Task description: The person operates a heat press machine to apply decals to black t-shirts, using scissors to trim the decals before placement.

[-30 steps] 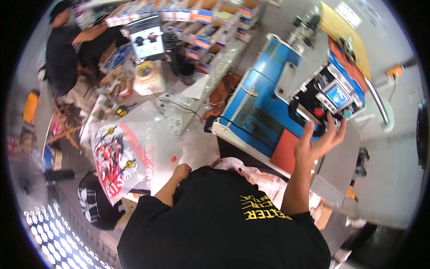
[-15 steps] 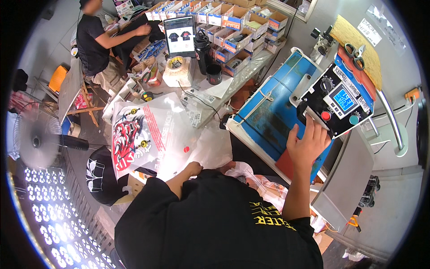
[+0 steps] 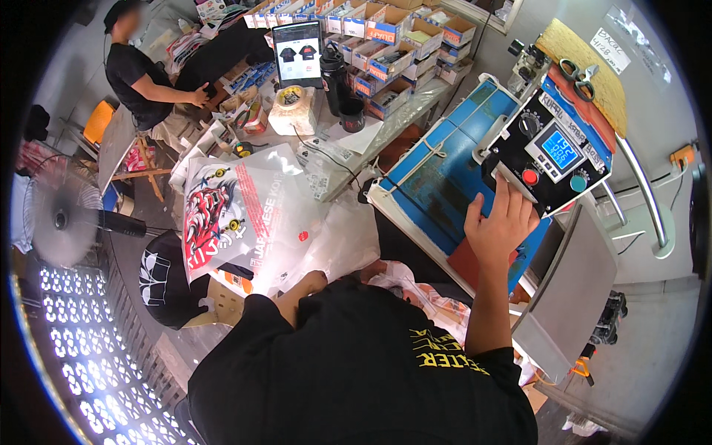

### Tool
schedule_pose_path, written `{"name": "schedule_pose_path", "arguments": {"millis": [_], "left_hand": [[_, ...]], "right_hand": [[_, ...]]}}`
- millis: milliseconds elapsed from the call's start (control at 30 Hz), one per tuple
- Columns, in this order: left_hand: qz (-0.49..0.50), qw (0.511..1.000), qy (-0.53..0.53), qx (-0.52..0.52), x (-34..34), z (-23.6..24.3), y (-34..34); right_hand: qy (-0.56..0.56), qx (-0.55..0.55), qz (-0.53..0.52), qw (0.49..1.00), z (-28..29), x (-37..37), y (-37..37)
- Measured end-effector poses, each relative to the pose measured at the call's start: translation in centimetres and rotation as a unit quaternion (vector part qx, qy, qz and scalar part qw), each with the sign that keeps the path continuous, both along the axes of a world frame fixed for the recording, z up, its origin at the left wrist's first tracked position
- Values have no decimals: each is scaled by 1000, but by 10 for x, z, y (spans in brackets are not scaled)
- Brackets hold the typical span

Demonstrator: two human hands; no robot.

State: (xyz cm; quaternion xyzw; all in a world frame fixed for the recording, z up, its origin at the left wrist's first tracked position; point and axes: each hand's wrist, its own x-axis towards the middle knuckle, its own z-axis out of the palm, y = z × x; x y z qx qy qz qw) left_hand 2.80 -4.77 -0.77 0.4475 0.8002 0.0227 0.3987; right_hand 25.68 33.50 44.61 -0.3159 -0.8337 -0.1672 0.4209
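My right hand (image 3: 500, 226) is on the dark front handle (image 3: 515, 185) of a heat press (image 3: 571, 148), fingers laid over the bar and thumb apart. A lit display and red and teal buttons sit on its black control panel, above the fingers. My left hand (image 3: 315, 282) is low by my waist, at the lower edge of a translucent film sheet (image 3: 222, 211). The film carries a red, white and black mask print with red lettering. My left fingers are hidden, so whether they touch the film is unclear.
A tablet (image 3: 297, 55), a black bottle (image 3: 334, 78) and a black mug (image 3: 351, 115) stand on the cluttered table. Stacked cardboard bins (image 3: 386, 63) line the back. A fan (image 3: 63, 215) spins at left beside a black cap (image 3: 165, 278). Another person (image 3: 141, 81) works at far left.
The view has shifted slightly. My right hand stays at the press handle, and the film keeps its place. The other person's arm has drawn back toward the body.
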Motion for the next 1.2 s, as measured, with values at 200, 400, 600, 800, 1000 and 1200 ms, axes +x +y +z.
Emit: {"name": "schedule_pose_path", "arguments": {"millis": [200, 400, 600, 800, 1000, 1200], "left_hand": [[35, 997, -22, -66, 5, 49, 38], [19, 995, 6, -94, 0, 56, 32], [150, 981, -3, 125, 10, 166, 94], [107, 895, -256, 350, 14, 336, 178], [-166, 701, -562, 407, 92, 629, 156], [-273, 491, -672, 483, 146, 642, 168]], "right_hand": [[-7, -7, -9, 1000, -2, 7, 2], [3, -15, -4, 1000, -2, 4, 1], [-1, -9, -16, 1000, -6, 5, 3], [7, 5, -32, 999, -8, 7, 7], [3, 10, -6, 1000, -5, -3, 3], [-24, -15, -21, 999, -8, 5, -2]]}}
